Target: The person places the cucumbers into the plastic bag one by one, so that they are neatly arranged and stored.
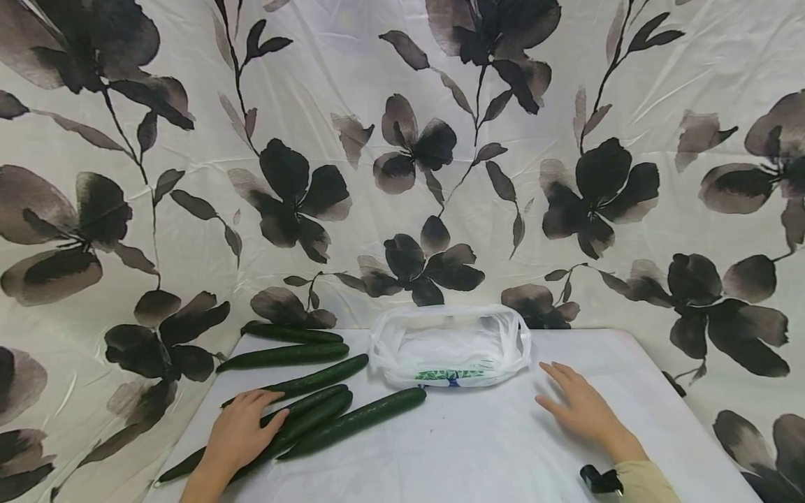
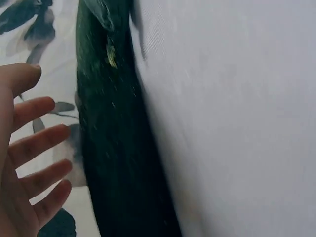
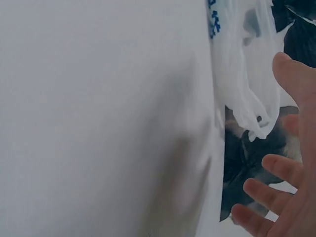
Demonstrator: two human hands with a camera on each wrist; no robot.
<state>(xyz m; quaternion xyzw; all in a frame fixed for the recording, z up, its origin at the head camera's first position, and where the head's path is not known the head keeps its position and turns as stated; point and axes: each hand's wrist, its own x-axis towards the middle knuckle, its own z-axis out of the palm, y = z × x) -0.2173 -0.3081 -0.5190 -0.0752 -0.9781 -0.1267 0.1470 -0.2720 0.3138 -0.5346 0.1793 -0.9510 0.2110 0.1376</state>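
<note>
Fingers [image 2: 39, 143] of the bare left hand [image 1: 242, 426] are spread and gently bent, with hold of nothing; those of the bare right hand [image 1: 581, 409] are likewise parted and reach forward, with nothing in their grasp. Largest of all, the pale cloth printed with grey-black flowers [image 1: 302, 70] hangs behind everything. Before it stands the white-topped table [image 1: 478, 447]. Near the middle of its far edge sits the translucent white plastic bag with green and blue print [image 1: 449, 349], its mouth spread wide; the right hand is near its right side, apart from it. Six long, slim, dark-green cucumbers [image 1: 283, 356] lie on the left of the table, slanting and roughly side by side; two have an end close to the bag. The left hand is over the nearer ones, and whether it touches any cannot be told. As for progress, the bag is opened out and no cucumber shows inside it; with all six lying outside, the handling of them seems barely begun. Smallest is the black device [image 1: 602, 480] by the beige right sleeve [image 1: 641, 482].
</note>
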